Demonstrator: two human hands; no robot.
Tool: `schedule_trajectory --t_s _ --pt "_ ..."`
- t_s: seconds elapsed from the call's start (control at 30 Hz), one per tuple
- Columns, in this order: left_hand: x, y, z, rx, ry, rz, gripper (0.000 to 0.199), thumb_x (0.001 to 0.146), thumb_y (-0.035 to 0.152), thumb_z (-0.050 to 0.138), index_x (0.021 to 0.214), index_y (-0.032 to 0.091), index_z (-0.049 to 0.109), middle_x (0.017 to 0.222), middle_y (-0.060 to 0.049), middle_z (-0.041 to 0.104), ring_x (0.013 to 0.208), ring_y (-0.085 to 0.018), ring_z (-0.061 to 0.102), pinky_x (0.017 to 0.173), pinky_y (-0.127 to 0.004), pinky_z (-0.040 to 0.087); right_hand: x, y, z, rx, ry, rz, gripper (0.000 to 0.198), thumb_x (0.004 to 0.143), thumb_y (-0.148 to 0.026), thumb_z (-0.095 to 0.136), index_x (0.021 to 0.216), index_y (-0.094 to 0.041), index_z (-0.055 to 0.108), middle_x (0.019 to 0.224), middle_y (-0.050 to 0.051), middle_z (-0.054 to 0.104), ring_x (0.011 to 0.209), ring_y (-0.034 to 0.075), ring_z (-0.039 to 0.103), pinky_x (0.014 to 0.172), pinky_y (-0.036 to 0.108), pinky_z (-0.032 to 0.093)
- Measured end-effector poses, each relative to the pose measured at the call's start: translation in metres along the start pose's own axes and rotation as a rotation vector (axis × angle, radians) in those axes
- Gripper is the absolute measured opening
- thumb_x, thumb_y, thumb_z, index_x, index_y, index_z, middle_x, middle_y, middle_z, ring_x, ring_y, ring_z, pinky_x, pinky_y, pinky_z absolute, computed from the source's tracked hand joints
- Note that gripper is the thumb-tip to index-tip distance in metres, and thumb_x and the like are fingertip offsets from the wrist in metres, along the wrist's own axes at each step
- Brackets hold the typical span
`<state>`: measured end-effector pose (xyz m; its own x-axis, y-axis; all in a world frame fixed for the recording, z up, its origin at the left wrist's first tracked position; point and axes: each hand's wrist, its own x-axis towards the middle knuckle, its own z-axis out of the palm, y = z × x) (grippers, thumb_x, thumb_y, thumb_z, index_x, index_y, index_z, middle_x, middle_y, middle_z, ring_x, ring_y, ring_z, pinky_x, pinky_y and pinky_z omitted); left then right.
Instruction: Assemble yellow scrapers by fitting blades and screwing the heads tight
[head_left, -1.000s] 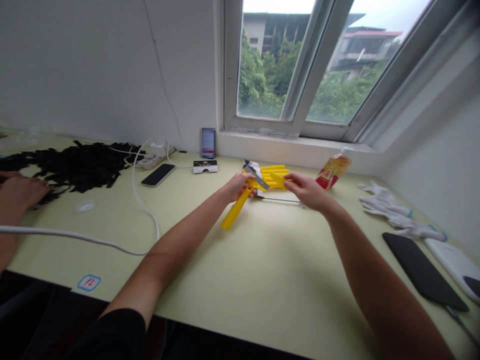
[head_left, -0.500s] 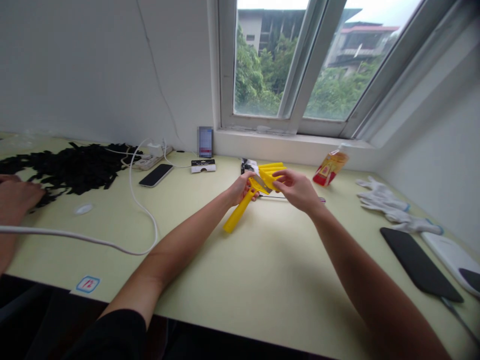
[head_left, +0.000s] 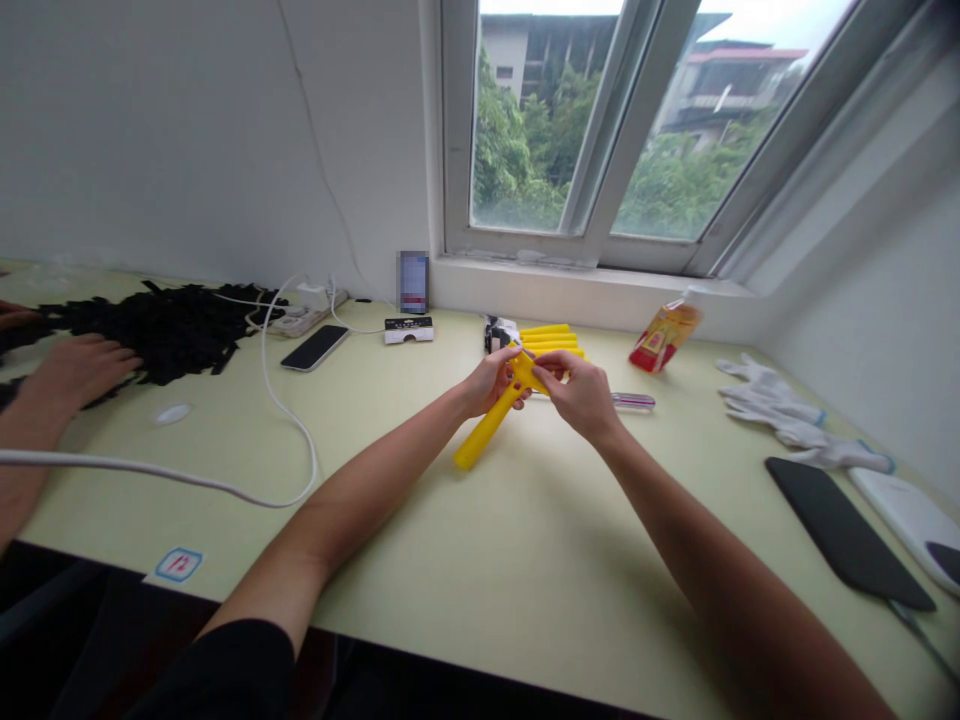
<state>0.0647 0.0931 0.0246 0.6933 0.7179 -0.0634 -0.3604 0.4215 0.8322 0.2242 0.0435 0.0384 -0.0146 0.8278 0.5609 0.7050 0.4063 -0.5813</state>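
My left hand (head_left: 491, 384) is closed around the head of a yellow scraper (head_left: 485, 432), whose handle slants down toward me over the table. At the head's right side, my right hand (head_left: 581, 392) pinches a flat yellow cover (head_left: 531, 373) that lies against the head. No metal blade shows there now. Just behind my hands, several yellow handles (head_left: 551, 338) lie side by side near a small black-and-white packet (head_left: 499, 333). A screwdriver (head_left: 632, 401) rests on the table by my right wrist, partly hidden.
A bottle (head_left: 666, 332) leans at the back right, with white gloves (head_left: 772, 405) and a black slab-like device (head_left: 844, 530) nearer. At left are a phone (head_left: 315, 347), a white cable (head_left: 296, 430), a heap of black pieces (head_left: 180, 325) and another person's hand (head_left: 86, 368).
My right hand has brought the yellow cover in against the scraper head, hiding the metal blade that showed before. The other person's hand has moved right toward the black heap.
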Motion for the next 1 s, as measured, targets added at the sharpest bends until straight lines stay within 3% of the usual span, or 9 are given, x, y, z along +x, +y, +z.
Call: schedule_trajectory --t_s 0.23,0.53,0.7,0.77,0.87,0.93,1.0 --pt "-0.003 -0.001 0.002 0.056 -0.076 0.049 0.032 0.078 0.037 0.066 0.104 0.019 0.057 0.074 0.000 0.056 0.054 -0.011 0.055 0.042 -0.020 0.040 -0.002 0.000 0.000 -0.092 0.053 -0.125 0.010 0.084 -0.029 0.061 0.081 -0.021 0.066 0.083 0.006 0.066 0.083 0.023 0.059 0.079 0.037 0.047" --pt "-0.001 -0.002 0.005 0.148 -0.032 0.143 0.034 0.076 0.034 0.074 0.097 0.015 0.054 0.073 0.000 0.053 0.051 -0.008 0.052 0.040 -0.017 0.037 0.001 0.005 0.004 0.019 0.132 -0.074 0.027 0.080 -0.034 0.065 0.101 -0.021 0.055 0.098 0.007 0.060 0.079 0.019 0.056 0.073 0.034 0.048" --pt "-0.006 0.029 -0.003 0.218 0.088 0.280 0.023 0.081 0.028 0.069 0.087 0.013 0.052 0.072 -0.002 0.055 0.050 -0.008 0.052 0.042 -0.019 0.039 -0.001 0.012 0.010 0.190 0.226 0.041 0.016 0.086 -0.027 0.053 0.101 -0.020 0.054 0.094 0.006 0.063 0.079 0.017 0.060 0.066 0.029 0.048" --pt "-0.011 0.047 -0.011 0.247 0.146 0.363 0.019 0.083 0.025 0.065 0.084 0.013 0.051 0.071 -0.002 0.055 0.051 -0.008 0.052 0.042 -0.018 0.038 -0.007 0.013 0.020 0.119 0.076 0.020 0.015 0.090 -0.025 0.048 0.098 -0.018 0.058 0.089 0.006 0.066 0.077 0.016 0.061 0.067 0.028 0.048" --pt "-0.021 0.072 -0.022 0.256 0.203 0.451 0.017 0.085 0.023 0.062 0.082 0.013 0.049 0.070 -0.001 0.053 0.052 -0.008 0.052 0.042 -0.018 0.037 -0.020 0.009 0.044 -0.026 -0.323 -0.128 0.019 0.090 -0.019 0.049 0.098 -0.019 0.067 0.091 0.005 0.071 0.079 0.015 0.064 0.074 0.027 0.049" --pt "-0.026 0.083 -0.026 0.255 0.217 0.460 0.020 0.085 0.025 0.063 0.081 0.014 0.047 0.069 0.001 0.051 0.053 -0.008 0.052 0.043 -0.018 0.037 -0.027 0.004 0.061 -0.069 -0.438 -0.200 0.023 0.090 -0.017 0.051 0.102 -0.020 0.070 0.097 0.005 0.072 0.088 0.016 0.065 0.081 0.028 0.048" --pt "-0.030 0.087 -0.027 0.252 0.223 0.457 0.023 0.085 0.027 0.065 0.081 0.015 0.046 0.070 0.001 0.051 0.053 -0.008 0.051 0.044 -0.019 0.038 -0.029 -0.001 0.075 -0.107 -0.455 -0.225 0.025 0.091 -0.018 0.051 0.107 -0.020 0.070 0.103 0.007 0.071 0.096 0.019 0.063 0.086 0.030 0.047"
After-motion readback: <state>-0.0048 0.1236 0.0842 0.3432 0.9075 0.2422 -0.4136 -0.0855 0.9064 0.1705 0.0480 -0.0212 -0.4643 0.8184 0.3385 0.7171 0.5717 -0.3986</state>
